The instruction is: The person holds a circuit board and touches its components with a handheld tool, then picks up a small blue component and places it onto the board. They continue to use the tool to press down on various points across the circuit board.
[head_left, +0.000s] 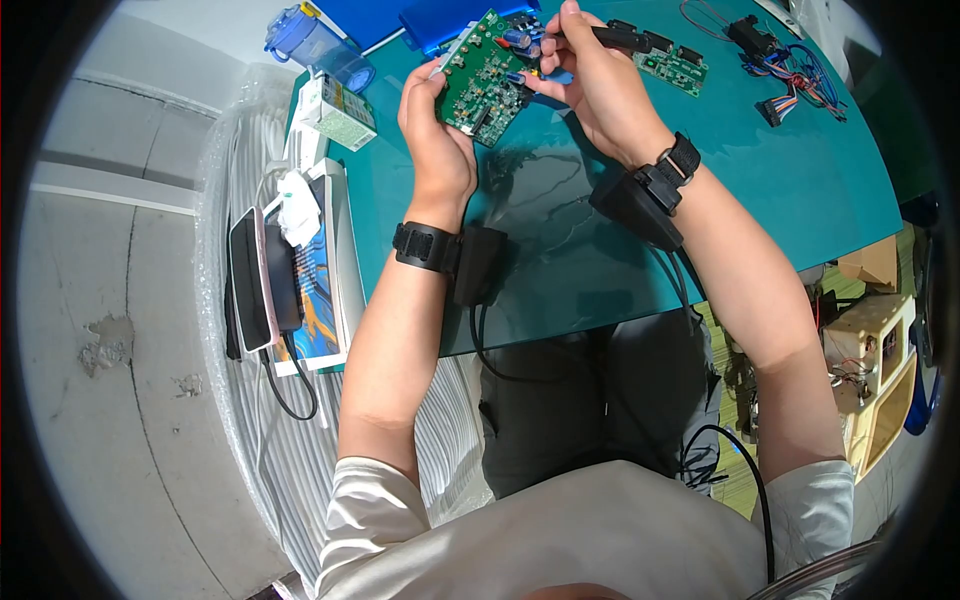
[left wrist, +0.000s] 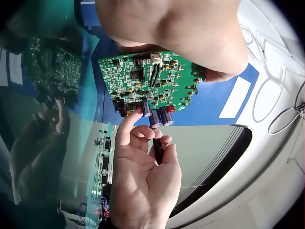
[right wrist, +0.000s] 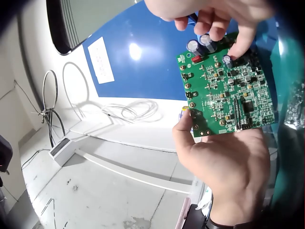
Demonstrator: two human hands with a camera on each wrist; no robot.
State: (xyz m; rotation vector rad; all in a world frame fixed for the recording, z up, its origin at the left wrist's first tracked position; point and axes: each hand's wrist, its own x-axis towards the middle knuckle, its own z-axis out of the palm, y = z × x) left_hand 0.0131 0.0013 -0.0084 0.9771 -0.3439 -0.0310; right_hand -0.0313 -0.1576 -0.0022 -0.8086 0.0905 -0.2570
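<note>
A green circuit board (head_left: 478,88) is held up by the left hand (head_left: 436,145), which grips its edge with thumb and fingers, as the right wrist view (right wrist: 212,102) also shows. Blue-sleeved capacitors (left wrist: 156,118) and a red part (left wrist: 170,109) stand along one side of the board. The right hand (head_left: 605,95) holds a dark, slim tool (head_left: 622,39) in its curled fingers, in the left wrist view below the capacitors. One extended finger of that hand (left wrist: 145,183) touches a small capacitor (right wrist: 228,60). The tool's tip is hidden.
Behind the right hand lies another green board (head_left: 672,70), with bundled coloured wires (head_left: 800,85) farther right. A blue-lidded bottle (head_left: 320,50), a small carton (head_left: 338,112) and a phone (head_left: 252,280) are at the left. A blue sheet (right wrist: 138,52) lies beyond the hands.
</note>
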